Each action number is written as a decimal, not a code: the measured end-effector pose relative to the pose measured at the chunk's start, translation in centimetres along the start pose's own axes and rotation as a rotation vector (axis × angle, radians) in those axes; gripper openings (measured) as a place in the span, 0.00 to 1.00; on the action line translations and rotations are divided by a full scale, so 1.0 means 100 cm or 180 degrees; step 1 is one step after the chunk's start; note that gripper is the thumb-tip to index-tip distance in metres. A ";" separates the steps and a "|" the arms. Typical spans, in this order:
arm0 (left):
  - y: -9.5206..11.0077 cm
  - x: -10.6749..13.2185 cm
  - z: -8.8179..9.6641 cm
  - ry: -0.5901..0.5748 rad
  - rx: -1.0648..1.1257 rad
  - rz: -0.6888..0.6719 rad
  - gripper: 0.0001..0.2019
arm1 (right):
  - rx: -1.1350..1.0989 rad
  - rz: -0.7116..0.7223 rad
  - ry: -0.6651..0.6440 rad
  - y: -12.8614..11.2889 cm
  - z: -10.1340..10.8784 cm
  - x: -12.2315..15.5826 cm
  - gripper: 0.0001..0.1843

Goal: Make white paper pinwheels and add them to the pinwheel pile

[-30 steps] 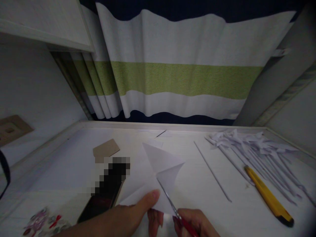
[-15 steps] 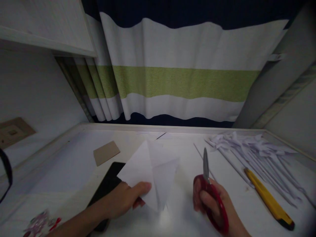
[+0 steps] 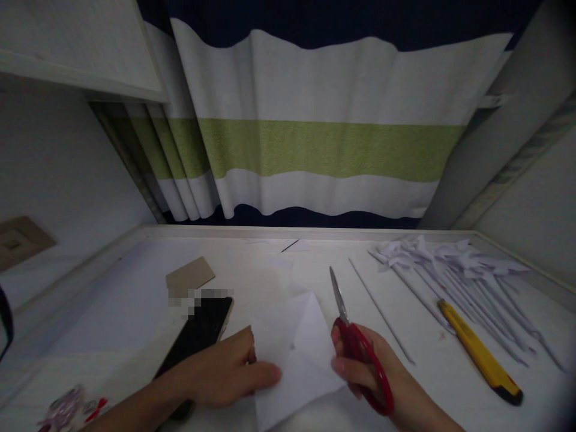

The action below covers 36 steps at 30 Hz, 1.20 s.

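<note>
A creased sheet of white paper [image 3: 294,366] lies low in the middle of the head view. My left hand [image 3: 231,369] grips its left edge, thumb on top and the other fingers underneath. In my right hand [image 3: 362,360] is a pair of scissors [image 3: 348,327] with red handles, blades closed and pointing away from me. The fingertips of that hand also touch the paper's right corner. A black phone [image 3: 198,327] lies partly under my left forearm.
Paper pinwheels [image 3: 432,258] on thin sticks are piled at the right. A yellow utility knife [image 3: 479,351] and a single stick [image 3: 382,312] lie nearer. At the left are a brown card [image 3: 191,273] and a small plastic packet [image 3: 65,408]. A striped curtain [image 3: 315,150] hangs behind.
The paper has turned and come lower, toward my right hand. My right hand has moved left with the scissors to meet the paper's corner, and the blades now tilt left.
</note>
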<state>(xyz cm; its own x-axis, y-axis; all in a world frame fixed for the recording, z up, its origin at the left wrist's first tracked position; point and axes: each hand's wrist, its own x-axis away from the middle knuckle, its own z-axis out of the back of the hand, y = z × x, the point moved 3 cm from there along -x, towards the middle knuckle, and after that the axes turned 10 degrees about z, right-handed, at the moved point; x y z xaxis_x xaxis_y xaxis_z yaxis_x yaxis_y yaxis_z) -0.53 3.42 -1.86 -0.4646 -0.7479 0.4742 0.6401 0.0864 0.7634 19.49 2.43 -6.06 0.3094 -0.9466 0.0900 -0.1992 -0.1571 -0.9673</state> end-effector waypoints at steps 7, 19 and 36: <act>-0.003 -0.009 -0.023 -0.0789 -0.0427 -0.0477 0.10 | 0.0306 0.0621 0.0710 -0.009 0.007 0.001 0.13; 0.009 -0.007 -0.049 -0.0104 -0.0015 0.0092 0.23 | 0.0505 0.0297 0.0256 0.010 -0.020 0.014 0.16; -0.007 -0.001 -0.016 0.0263 0.1243 -0.0344 0.26 | -0.0653 -0.0810 -0.0062 0.044 -0.034 0.012 0.29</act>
<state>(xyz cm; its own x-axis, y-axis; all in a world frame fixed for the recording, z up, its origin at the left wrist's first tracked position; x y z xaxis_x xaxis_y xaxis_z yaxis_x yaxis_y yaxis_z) 0.09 2.37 -3.16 -0.4556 -0.8152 0.3576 0.3027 0.2359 0.9234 15.77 -0.32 -9.37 0.3906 -0.8645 0.3163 -0.2958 -0.4432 -0.8462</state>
